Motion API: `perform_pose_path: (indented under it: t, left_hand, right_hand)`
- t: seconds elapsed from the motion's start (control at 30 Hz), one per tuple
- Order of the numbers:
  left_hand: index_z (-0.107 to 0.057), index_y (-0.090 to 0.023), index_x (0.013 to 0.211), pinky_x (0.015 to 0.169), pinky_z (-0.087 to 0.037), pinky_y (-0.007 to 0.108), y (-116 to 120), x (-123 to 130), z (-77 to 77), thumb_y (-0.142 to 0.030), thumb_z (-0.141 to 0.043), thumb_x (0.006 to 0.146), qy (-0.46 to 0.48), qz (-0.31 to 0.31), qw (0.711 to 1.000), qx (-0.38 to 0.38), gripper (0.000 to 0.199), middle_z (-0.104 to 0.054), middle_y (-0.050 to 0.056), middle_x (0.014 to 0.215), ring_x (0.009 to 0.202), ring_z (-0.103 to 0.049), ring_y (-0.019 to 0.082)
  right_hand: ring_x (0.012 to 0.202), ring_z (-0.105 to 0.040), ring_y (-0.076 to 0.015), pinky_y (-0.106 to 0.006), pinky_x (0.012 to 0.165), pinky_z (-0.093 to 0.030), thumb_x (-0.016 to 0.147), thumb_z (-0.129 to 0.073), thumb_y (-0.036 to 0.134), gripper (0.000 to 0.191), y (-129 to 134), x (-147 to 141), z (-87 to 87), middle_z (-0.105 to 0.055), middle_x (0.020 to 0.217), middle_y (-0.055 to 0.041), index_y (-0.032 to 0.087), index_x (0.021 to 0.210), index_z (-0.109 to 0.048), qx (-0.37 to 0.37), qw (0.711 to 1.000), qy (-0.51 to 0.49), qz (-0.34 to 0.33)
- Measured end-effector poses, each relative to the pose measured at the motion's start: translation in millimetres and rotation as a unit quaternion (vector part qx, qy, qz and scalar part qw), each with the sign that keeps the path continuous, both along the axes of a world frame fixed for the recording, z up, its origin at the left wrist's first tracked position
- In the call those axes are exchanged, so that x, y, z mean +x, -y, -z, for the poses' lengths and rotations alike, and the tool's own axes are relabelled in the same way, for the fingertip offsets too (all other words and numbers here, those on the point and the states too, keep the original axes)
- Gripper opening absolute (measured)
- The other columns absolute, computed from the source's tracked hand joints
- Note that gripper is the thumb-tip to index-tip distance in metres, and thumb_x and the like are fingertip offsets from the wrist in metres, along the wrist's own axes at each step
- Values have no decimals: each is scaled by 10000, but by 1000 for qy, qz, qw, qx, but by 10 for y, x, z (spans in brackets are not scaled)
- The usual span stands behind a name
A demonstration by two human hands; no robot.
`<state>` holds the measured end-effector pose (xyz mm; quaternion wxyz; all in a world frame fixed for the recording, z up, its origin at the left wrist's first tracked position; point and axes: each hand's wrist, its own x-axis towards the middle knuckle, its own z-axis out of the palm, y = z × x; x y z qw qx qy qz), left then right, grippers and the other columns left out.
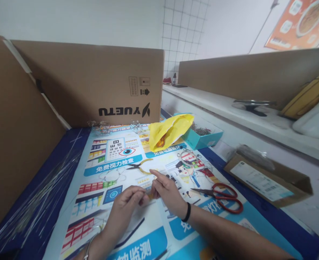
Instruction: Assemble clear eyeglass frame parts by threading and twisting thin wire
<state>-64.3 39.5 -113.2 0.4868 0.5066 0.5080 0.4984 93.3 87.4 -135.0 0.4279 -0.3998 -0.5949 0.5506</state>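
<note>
My left hand (131, 203), with a bangle at the wrist, is closed in a pinch at the middle of the printed sheet (151, 227). Close on its right is my right hand (165, 187), a black band on its wrist, its index finger stretched forward while the thumb and other fingers pinch. Something small and yellowish shows between the two hands, too small to name. Yellow-handled pliers (141, 167) lie just beyond the fingertips. Red-handled scissors (221, 196) rest on the sheet to the right of my right hand.
A yellow bag (170, 130) leans by a teal box (204, 139) holding thin metal pieces. Wire loops (188, 157) lie near them. An opened carton (269, 178) sits at the right. Large cardboard (94, 79) stands behind and left, and clear strands (46, 191) cover the blue surface.
</note>
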Motion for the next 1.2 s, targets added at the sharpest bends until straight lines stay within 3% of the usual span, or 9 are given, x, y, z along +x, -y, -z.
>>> perform_pose_path:
  t: [0.3, 0.6, 0.83, 1.13, 1.2]
  left_hand:
    - [-658, -186, 779, 651, -434, 238, -9, -3, 36, -340, -586, 772, 8, -5, 1000, -16, 169, -652, 16, 648, 630, -559, 155]
    - [-660, -196, 803, 624, -411, 230, -31, -8, 31, -379, -568, 780, -39, 50, 997, -40, 206, -648, 18, 629, 613, -523, 156]
    - [-663, -212, 787, 626, -433, 221, -70, -37, 82, -427, -602, 741, -33, 29, 997, -56, 228, -657, 12, 621, 612, -542, 156]
    - [-712, -220, 783, 654, -478, 232, -66, -38, 101, -463, -638, 685, -93, 117, 987, -51, 272, -698, 34, 678, 652, -596, 185]
    - [-716, -216, 787, 663, -489, 234, -69, -36, 110, -479, -641, 672, -91, 108, 989, -52, 296, -700, 34, 673, 657, -607, 191]
  right_hand:
    - [463, -465, -87, -228, 492, -407, 852, -436, 439, 432, -24, 19, 94, -509, 557, 47, 210, 1204, -538, 9, 999, 9, -39]
    - [475, -441, -90, -237, 514, -397, 848, -438, 457, 432, -39, 27, 93, -482, 547, 48, 209, 1178, -566, 39, 998, 15, -39]
    - [481, -452, -94, -237, 511, -410, 832, -447, 473, 446, -31, -5, 86, -503, 567, 37, 195, 1156, -574, -7, 1000, -13, -13]
    - [604, -531, -123, -249, 623, -437, 877, -377, 345, 342, -7, 2, 85, -579, 662, 14, 224, 1096, -611, 100, 988, 116, -12]
    - [615, -539, -122, -242, 641, -438, 871, -396, 299, 309, 13, -9, 111, -589, 674, 25, 242, 1119, -571, 111, 985, 134, 7]
